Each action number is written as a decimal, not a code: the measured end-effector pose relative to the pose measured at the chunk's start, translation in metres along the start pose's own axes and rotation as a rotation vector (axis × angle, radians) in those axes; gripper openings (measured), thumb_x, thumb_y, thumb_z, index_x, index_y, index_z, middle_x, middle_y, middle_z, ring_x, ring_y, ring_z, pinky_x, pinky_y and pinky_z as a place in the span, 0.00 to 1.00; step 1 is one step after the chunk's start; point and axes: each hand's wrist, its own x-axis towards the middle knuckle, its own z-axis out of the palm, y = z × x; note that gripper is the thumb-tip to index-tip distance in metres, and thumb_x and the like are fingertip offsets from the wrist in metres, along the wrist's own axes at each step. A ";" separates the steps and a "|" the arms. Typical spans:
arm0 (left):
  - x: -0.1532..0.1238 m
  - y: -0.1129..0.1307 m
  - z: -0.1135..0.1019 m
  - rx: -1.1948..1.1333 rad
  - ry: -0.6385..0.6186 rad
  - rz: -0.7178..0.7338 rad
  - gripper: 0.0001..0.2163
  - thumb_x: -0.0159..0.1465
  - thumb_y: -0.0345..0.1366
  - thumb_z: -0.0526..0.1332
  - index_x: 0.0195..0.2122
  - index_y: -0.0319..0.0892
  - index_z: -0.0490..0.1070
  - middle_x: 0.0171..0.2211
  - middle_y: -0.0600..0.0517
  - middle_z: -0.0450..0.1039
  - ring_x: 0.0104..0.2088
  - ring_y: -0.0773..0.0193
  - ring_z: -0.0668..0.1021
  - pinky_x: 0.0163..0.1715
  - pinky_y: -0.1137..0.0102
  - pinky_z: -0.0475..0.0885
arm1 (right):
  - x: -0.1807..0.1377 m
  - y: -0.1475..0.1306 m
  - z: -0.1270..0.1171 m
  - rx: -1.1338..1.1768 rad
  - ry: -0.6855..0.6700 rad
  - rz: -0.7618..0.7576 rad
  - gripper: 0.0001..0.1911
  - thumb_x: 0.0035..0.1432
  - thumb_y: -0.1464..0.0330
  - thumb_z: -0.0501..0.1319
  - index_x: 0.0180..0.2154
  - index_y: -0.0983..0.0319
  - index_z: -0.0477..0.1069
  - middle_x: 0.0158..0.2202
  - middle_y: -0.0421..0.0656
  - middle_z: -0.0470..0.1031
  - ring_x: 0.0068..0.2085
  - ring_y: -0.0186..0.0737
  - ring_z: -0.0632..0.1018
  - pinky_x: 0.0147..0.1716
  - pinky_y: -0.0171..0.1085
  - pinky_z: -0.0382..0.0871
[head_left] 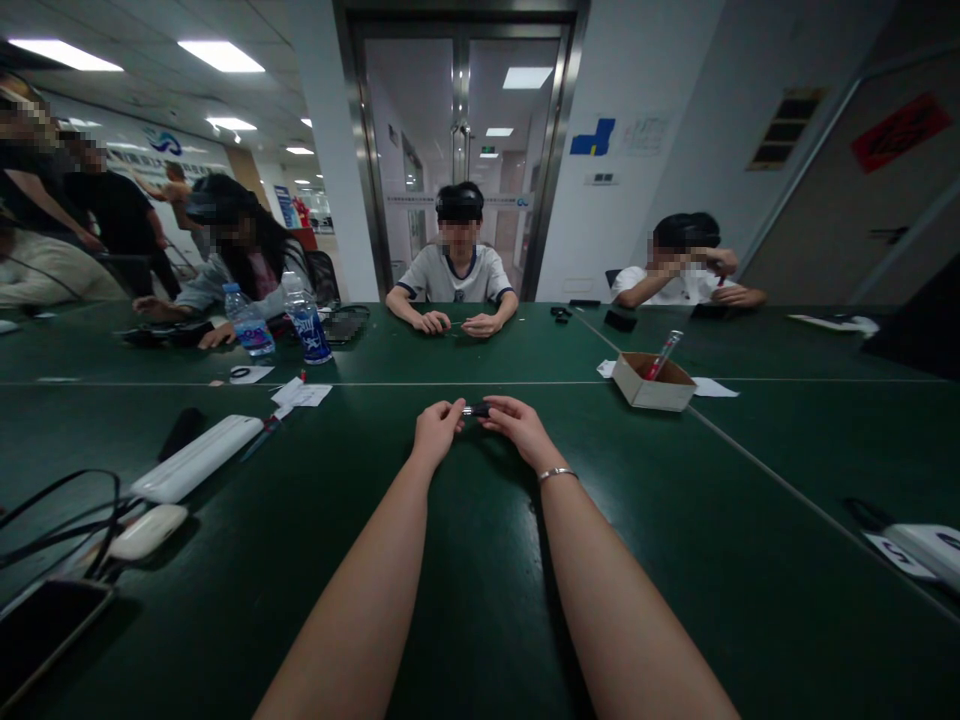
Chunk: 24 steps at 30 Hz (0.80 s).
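Note:
Over the green table [480,560], a small black-and-silver tube [475,410] lies level between my two hands; its exact kind is too small to make out. My left hand [436,432] is closed, with thumb and fingers pinching the silver end. The dark end is gripped in the fingertips of my right hand [520,428], which wears a silver bracelet [557,474] at the wrist. My fingers partly cover both ends of the tube.
Right of my hands stands an open cardboard box [652,390] with a clear-and-red tube [664,354]. On the left are a white power strip [201,458], cables, a phone [52,640] and two bottles [306,320]. Several people sit around the table, one person [454,270] straight across.

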 end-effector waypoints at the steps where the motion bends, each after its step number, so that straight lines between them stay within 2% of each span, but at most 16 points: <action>1: 0.000 -0.001 0.000 0.007 0.003 0.003 0.19 0.62 0.51 0.56 0.27 0.40 0.72 0.25 0.51 0.74 0.26 0.64 0.74 0.30 0.70 0.66 | 0.000 0.000 0.000 0.005 0.000 0.001 0.14 0.49 0.70 0.72 0.39 0.63 0.76 0.35 0.45 0.79 0.36 0.41 0.81 0.37 0.35 0.78; 17: -0.003 0.003 0.000 0.035 0.038 0.015 0.21 0.64 0.53 0.53 0.27 0.40 0.72 0.23 0.51 0.72 0.24 0.65 0.73 0.27 0.71 0.65 | -0.001 -0.003 0.001 0.020 -0.026 -0.011 0.17 0.46 0.67 0.73 0.39 0.63 0.76 0.35 0.45 0.79 0.37 0.42 0.81 0.36 0.33 0.78; 24: -0.002 0.002 0.002 0.046 0.056 0.016 0.21 0.64 0.53 0.53 0.26 0.41 0.72 0.22 0.51 0.72 0.23 0.65 0.72 0.26 0.71 0.65 | -0.002 -0.005 0.003 0.010 -0.021 -0.021 0.17 0.44 0.67 0.74 0.39 0.62 0.76 0.35 0.44 0.79 0.36 0.43 0.81 0.37 0.37 0.79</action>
